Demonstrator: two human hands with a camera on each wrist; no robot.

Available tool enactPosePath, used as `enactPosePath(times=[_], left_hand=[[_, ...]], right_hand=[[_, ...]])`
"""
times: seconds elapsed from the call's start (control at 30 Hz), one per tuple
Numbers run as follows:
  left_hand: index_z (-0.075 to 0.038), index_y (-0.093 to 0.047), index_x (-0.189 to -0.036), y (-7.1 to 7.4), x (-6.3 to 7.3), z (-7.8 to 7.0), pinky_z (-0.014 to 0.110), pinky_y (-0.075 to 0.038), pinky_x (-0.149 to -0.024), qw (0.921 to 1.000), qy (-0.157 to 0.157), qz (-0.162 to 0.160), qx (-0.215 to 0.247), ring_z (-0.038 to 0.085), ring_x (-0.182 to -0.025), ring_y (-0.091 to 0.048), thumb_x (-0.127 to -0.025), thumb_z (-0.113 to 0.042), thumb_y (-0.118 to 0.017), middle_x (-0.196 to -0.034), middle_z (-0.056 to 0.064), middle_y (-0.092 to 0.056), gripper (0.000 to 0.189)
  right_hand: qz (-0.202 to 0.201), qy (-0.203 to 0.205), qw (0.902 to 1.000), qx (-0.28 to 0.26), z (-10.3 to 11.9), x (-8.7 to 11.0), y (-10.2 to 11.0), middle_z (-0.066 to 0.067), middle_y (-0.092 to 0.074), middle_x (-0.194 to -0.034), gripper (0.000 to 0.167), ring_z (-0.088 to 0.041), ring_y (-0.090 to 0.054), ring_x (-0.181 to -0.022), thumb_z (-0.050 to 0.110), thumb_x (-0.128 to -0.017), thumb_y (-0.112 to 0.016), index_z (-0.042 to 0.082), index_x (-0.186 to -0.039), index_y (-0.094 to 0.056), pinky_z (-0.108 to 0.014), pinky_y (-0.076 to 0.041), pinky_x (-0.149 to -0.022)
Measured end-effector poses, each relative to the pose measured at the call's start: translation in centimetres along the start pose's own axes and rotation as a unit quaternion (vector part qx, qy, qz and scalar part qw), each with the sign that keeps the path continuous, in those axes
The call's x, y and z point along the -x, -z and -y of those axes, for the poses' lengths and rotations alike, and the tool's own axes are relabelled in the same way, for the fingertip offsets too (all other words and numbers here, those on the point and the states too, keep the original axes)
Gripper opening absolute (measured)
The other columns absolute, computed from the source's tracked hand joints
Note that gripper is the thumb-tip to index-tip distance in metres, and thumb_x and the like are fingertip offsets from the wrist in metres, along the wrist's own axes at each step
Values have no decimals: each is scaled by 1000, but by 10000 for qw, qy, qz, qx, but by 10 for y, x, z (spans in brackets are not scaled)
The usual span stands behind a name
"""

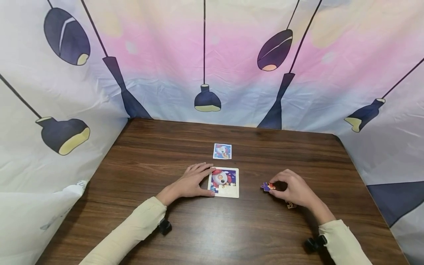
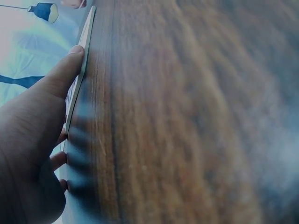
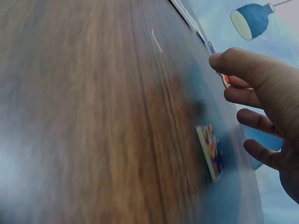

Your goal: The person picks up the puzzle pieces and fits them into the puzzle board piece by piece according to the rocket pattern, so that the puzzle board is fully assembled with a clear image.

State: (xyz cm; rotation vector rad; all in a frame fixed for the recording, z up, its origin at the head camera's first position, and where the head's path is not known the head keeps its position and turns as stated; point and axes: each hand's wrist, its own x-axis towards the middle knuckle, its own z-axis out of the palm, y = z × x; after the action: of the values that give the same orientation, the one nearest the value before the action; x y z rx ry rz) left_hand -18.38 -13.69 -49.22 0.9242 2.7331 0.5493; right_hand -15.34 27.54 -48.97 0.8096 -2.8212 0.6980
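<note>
A square puzzle board (image 1: 233, 191) with a pale frame lies on the table, showing a rocket on purple in its upper part and bare pale backing at lower right. My left hand (image 1: 189, 182) rests at the board's left side, fingers spread, index finger by its upper left corner and thumb (image 2: 70, 63) on its lower left. My right hand (image 1: 293, 187) pinches a purple and orange puzzle piece (image 1: 266, 187) between thumb and index finger, right of the board. Another puzzle piece (image 3: 209, 151) lies on the table under the right hand, partly hidden in the head view.
A small picture card (image 1: 222, 151) with a similar rocket lies behind the board. The brown wooden table (image 1: 159, 147) reaches back to a cloth backdrop (image 1: 172, 84) printed with hanging lamps. Dark wrist devices (image 1: 165, 226) sit at both cuffs.
</note>
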Motion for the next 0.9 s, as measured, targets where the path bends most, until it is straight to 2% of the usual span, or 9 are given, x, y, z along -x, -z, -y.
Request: enactPosePath(times=[0.43,0.9], left_hand=[[-20,-37,-160,0,1,-1,62,-15,-121,10000,13,13,-5,33,-154,-22,-84,-69,-71,-167,3,-29,97],[-21,-37,-161,-1,1,0,62,-15,-121,10000,-1,-17,-17,33,-155,-21,-84,-70,-70,-167,3,-29,97]], right_hand=[[-244,356,9990,-150,34,-35,-14,12,-73,-95,25,-9,-63,-93,32,-79,-88,19,-99,-80,-39,-56,-81],[-290,344,9989,-151,80,-61,-38,9,-74,-94,26,-8,-62,-91,35,-80,-87,18,-98,-81,-34,-55,-77]])
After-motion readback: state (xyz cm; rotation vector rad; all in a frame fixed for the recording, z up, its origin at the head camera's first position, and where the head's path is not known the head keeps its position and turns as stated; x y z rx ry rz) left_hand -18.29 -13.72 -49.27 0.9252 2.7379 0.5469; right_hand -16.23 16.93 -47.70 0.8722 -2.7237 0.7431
